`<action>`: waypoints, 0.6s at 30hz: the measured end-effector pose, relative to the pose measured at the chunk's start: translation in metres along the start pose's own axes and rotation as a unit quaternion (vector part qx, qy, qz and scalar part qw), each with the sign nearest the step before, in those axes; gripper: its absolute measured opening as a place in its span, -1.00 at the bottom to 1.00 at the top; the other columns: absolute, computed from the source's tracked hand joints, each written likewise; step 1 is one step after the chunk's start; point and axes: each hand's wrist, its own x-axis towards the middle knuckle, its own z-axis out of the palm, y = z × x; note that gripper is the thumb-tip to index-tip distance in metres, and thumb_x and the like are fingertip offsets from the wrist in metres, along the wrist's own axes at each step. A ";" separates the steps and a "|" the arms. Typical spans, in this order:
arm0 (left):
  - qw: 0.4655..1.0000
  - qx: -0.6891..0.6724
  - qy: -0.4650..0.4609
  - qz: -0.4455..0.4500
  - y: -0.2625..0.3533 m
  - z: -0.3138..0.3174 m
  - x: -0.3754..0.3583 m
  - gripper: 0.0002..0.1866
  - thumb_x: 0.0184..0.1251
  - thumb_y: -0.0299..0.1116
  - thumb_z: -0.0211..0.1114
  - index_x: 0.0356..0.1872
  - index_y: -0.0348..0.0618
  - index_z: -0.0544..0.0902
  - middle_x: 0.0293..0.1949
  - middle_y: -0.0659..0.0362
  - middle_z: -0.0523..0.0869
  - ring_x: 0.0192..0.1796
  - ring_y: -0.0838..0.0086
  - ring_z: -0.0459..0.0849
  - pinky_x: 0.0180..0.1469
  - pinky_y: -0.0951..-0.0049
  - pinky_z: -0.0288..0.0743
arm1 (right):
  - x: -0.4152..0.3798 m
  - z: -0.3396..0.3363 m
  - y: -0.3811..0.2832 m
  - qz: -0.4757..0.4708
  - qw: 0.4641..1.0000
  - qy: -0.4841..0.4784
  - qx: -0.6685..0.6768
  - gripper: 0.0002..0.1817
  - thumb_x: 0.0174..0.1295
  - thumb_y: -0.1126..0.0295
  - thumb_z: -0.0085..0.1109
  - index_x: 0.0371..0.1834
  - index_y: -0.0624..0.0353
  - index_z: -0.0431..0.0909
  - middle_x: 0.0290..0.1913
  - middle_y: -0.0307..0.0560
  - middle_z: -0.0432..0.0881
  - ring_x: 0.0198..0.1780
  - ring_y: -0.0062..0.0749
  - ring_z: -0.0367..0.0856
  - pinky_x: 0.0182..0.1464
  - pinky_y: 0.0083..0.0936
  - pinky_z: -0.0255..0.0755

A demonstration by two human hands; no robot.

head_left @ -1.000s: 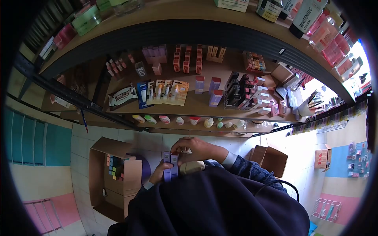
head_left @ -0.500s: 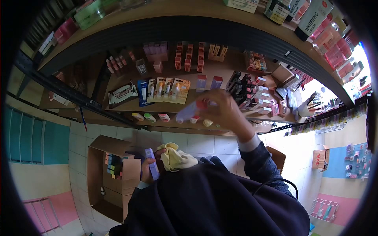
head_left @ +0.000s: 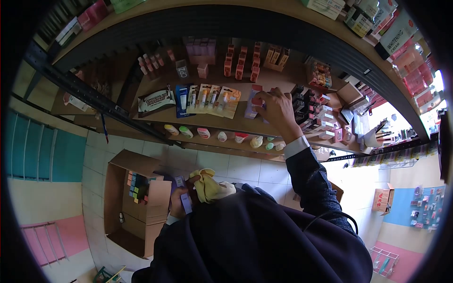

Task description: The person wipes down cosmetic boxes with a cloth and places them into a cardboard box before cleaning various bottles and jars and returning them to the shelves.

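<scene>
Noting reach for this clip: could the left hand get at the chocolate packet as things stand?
Probably not readily: the left hand is away from the shelf and occupied with a purple box, though nothing appears to cover the packet.

The right hand (head_left: 277, 111) is extended, left hand (head_left: 178, 200) curled low.

Looks like matt cardboard on the carton (head_left: 158, 203); right of it, smooth paper on the purple box (head_left: 186, 203), then creased yellow cloth (head_left: 206, 186); beneath, glossy tiles (head_left: 94, 188).
</scene>
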 end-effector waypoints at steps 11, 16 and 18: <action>1.000 0.009 0.010 0.008 -0.001 0.000 0.002 -0.34 0.07 -0.19 -0.05 0.21 -0.37 0.27 0.08 -0.08 0.41 0.10 0.16 0.41 0.13 0.29 0.25 | -0.001 0.001 0.000 -0.012 1.000 -0.001 -0.008 -0.67 -0.22 0.26 0.38 -0.28 -0.03 0.62 -0.41 -0.18 0.61 -0.15 -0.30 0.49 -0.10 -0.27 0.22; 0.997 0.067 0.036 0.009 0.009 0.020 0.001 -0.32 0.04 -0.17 -0.02 0.21 -0.37 0.28 -0.03 -0.07 0.49 -0.04 0.21 0.51 -0.04 0.38 0.38 | 0.000 -0.006 -0.003 -0.008 1.000 -0.020 -0.007 -0.62 -0.26 0.23 0.40 -0.28 -0.02 0.62 -0.40 -0.20 0.62 -0.14 -0.30 0.49 -0.08 -0.26 0.23; 0.996 0.079 0.044 0.007 0.009 0.024 0.002 -0.32 0.03 -0.17 -0.01 0.21 -0.38 0.27 -0.01 -0.09 0.49 -0.01 0.19 0.50 -0.01 0.37 0.39 | 0.000 -0.010 -0.005 -0.007 1.000 -0.023 -0.005 -0.61 -0.27 0.23 0.40 -0.27 -0.02 0.62 -0.40 -0.20 0.62 -0.14 -0.30 0.49 -0.07 -0.25 0.24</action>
